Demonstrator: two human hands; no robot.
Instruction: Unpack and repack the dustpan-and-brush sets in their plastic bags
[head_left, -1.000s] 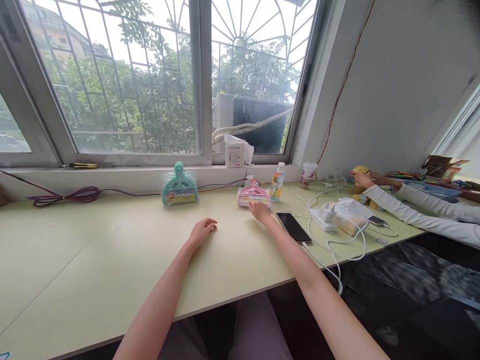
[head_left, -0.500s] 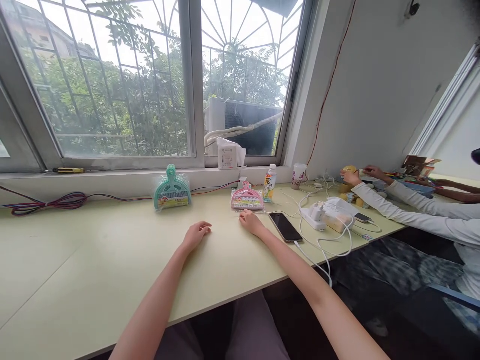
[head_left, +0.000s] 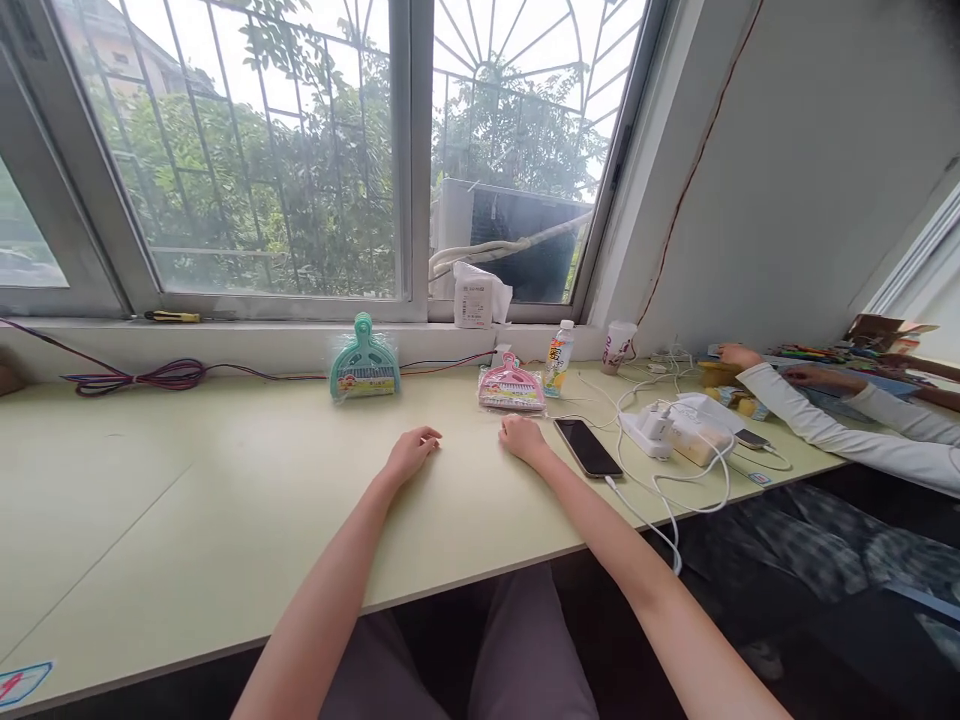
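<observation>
My left hand (head_left: 412, 452) rests on the pale yellow-green tabletop with loosely bent fingers apart, holding nothing. My right hand (head_left: 523, 437) lies to its right, fingers curled under like a loose fist, and nothing shows in it. Just beyond the right hand is a pink mini dustpan and brush set (head_left: 511, 387) in clear plastic wrap. A green dustpan and brush set (head_left: 364, 362), also wrapped, leans upright near the wall, beyond the left hand and to its left. Beside my right wrist lies a black-screened phone (head_left: 588, 447) with a white cable plugged in.
A drink bottle (head_left: 558, 360) and a plastic cup (head_left: 619, 347) stand at the back. White cables surround a power strip (head_left: 649, 434). Bundled wires (head_left: 161, 376) lie at left; a tissue pack (head_left: 474, 298) sits on the sill. A co-worker's sleeved arm (head_left: 799, 407) reaches in at right.
The view has turned slightly left and down, so things appear further right and higher. My right fingers look more curled. At right, the co-worker's hands have shifted.
</observation>
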